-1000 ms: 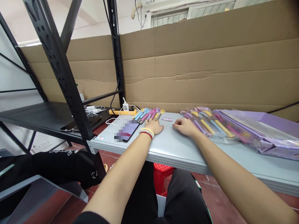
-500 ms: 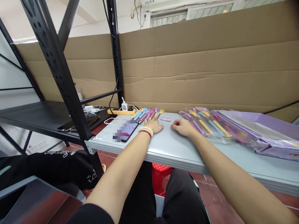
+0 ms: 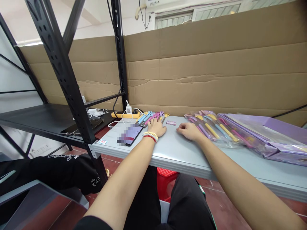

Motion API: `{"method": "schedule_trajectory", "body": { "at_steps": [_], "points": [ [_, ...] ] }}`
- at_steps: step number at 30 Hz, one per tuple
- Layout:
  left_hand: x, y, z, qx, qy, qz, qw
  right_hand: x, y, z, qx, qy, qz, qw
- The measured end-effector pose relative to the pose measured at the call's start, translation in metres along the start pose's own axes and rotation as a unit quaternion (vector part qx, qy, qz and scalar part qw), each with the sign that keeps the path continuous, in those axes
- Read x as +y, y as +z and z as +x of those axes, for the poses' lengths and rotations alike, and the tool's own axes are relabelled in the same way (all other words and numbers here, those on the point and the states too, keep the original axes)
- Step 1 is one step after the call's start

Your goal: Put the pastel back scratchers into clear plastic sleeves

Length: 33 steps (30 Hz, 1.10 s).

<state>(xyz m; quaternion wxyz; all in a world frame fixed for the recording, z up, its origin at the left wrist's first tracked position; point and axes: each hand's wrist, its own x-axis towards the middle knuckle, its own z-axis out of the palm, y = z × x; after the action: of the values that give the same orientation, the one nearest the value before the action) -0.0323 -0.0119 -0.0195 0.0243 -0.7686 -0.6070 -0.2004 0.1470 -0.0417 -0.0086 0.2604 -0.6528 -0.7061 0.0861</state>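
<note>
My left hand (image 3: 157, 128) lies palm down on the grey table, thumb apart and fingers reaching to the handles of the claw-headed back scratchers (image 3: 145, 118). These are blue, pink and yellow and lie side by side; my fingers hide part of them. Whether the fingertips touch the handles I cannot tell. My right hand (image 3: 188, 131) rests on its side with its fingers curled in, and nothing shows in them. A small pink strip (image 3: 171, 123) lies between the hands. Beside my left wrist is a phone (image 3: 134, 135) with its screen lit.
Right of my right hand lie plastic-wrapped back scratchers (image 3: 213, 126) and an open purple box (image 3: 268, 134). A yellow power strip (image 3: 124, 114) with a white charger sits at the back left. A black metal rack post (image 3: 64, 80) stands on the left. Cardboard (image 3: 211, 70) walls the back.
The fingers of my left hand have drawn in slightly, and the thumb lies closer to the hand. My right hand keeps its pose. The view has shifted slightly.
</note>
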Motion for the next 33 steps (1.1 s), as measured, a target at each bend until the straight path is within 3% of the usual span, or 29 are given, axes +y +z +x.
{"method": "schedule_trajectory", "body": {
  "at_steps": [8,14,23,28,33],
  "points": [
    [-0.0059,-0.0031,0.0022,0.064,-0.082,-0.010,0.995,0.0019,0.0001,0.0001,0.002,-0.006,0.000,1.000],
    [-0.0090,-0.0083,-0.0006,0.045,-0.131,-0.004,0.990,0.0026,0.0000,-0.0001,0.003,-0.012,-0.002,1.000],
    [-0.0048,-0.0050,-0.0035,0.020,-0.040,0.042,0.998,0.0023,0.0004,0.0006,0.007,-0.009,-0.007,1.000],
    [-0.0032,-0.0016,-0.0011,-0.013,-0.036,0.051,0.998,0.0044,0.0021,0.0019,0.010,-0.017,-0.002,1.000],
    [-0.0052,-0.0049,-0.0017,-0.005,-0.043,0.021,0.999,0.0012,-0.0006,-0.0004,0.009,-0.016,0.000,1.000]
  ]
}}
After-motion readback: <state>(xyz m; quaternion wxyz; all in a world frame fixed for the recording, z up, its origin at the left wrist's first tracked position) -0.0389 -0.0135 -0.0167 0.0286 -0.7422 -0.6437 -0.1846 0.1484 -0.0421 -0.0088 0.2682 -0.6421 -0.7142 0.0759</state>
